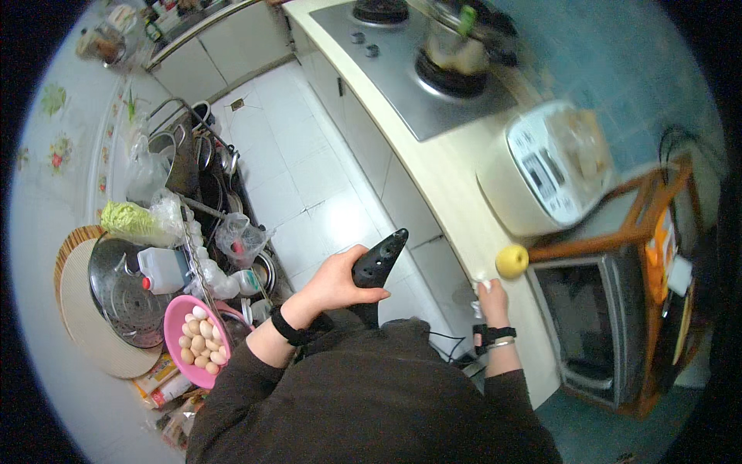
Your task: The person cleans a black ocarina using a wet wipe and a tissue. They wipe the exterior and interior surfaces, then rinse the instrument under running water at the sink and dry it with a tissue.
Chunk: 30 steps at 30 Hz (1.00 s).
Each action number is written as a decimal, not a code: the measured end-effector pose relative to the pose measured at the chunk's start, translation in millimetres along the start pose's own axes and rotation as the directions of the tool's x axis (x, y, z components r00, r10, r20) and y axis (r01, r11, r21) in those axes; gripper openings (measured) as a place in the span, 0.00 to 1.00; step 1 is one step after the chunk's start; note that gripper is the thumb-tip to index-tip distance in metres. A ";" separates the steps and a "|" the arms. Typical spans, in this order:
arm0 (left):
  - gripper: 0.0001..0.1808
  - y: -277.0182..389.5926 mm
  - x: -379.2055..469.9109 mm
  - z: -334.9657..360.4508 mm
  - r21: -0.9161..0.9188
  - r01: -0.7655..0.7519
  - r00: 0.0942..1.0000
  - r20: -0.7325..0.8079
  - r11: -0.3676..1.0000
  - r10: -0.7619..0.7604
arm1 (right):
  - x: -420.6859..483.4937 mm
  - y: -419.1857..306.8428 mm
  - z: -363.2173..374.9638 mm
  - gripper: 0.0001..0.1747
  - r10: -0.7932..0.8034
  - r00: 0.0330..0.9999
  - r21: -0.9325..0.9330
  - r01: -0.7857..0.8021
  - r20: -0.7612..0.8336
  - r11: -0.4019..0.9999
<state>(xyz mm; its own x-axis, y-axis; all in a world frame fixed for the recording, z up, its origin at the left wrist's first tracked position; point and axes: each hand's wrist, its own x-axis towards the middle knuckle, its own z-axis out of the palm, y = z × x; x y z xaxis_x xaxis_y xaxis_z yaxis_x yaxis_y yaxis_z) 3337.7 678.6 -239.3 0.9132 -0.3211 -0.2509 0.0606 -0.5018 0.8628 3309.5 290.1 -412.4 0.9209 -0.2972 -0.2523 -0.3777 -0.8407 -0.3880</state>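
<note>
My left hand [342, 281] is around a black, tapered object with small round holes [378, 264], perhaps an ocarina; its thumb lies across the front and its fingers are partly hidden. At the edge of the cream countertop [458, 226], my right hand [494, 296] has its fingers closed on a crumpled white tissue or cloth [477, 287]. A yellow, apple-like fruit [512, 261] sits on the counter just beyond that hand.
A rice cooker [548, 168], gas hob [400, 69] and toaster oven [591, 327] line the right side. Stacked pans, plastic bags, a leafy cabbage [130, 221], a white jug [165, 270] and a pink basket [174, 342] of eggs [202, 342] crowd the left.
</note>
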 end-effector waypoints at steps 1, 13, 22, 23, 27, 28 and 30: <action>0.35 -6.2 1.7 -15.0 0.000 0.019 1.000 -0.016 1.000 -0.019 | 17.9 -20.3 12.6 0.18 -0.049 0.999 0.050 0.050 -0.018 0.997; 0.35 -64.8 32.3 -182.4 -0.161 0.011 0.950 -0.306 0.987 -0.060 | 160.3 -373.4 42.0 0.14 -0.351 0.767 0.835 -0.543 0.537 0.089; 0.38 -130.6 146.0 -356.0 -0.219 0.110 0.843 -0.497 0.970 -0.208 | 316.1 -585.0 62.5 0.14 -0.431 0.665 0.763 -0.639 0.610 0.094; 0.38 -135.7 159.9 -375.4 -0.247 0.030 0.791 -0.586 0.968 -0.174 | 334.7 -609.7 65.0 0.14 -0.488 0.628 0.759 -0.641 0.606 0.118; 0.31 -160.2 204.6 -455.2 -0.372 0.026 0.718 -0.639 0.928 -0.276 | 407.2 -711.7 78.0 0.13 -0.471 0.626 0.766 -0.611 0.621 0.199; 0.31 -166.1 215.5 -471.1 -0.361 0.033 0.692 -0.665 0.932 -0.282 | 425.3 -734.4 81.5 0.13 -0.467 0.628 0.770 -0.597 0.623 0.226; 0.30 -179.3 235.9 -505.3 -0.388 0.027 0.659 -0.686 0.921 -0.308 | 465.0 -782.8 91.5 0.11 -0.453 0.644 0.769 -0.616 0.616 0.170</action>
<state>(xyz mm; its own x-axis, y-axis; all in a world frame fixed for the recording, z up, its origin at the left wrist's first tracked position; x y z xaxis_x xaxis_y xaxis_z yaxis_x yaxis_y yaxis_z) 3745.9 1098.7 -231.5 0.8596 0.4940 -0.1306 0.2369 -0.1589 0.9585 4024.5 851.4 -307.0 0.7045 0.4684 -0.5332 -0.7062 0.3883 -0.5920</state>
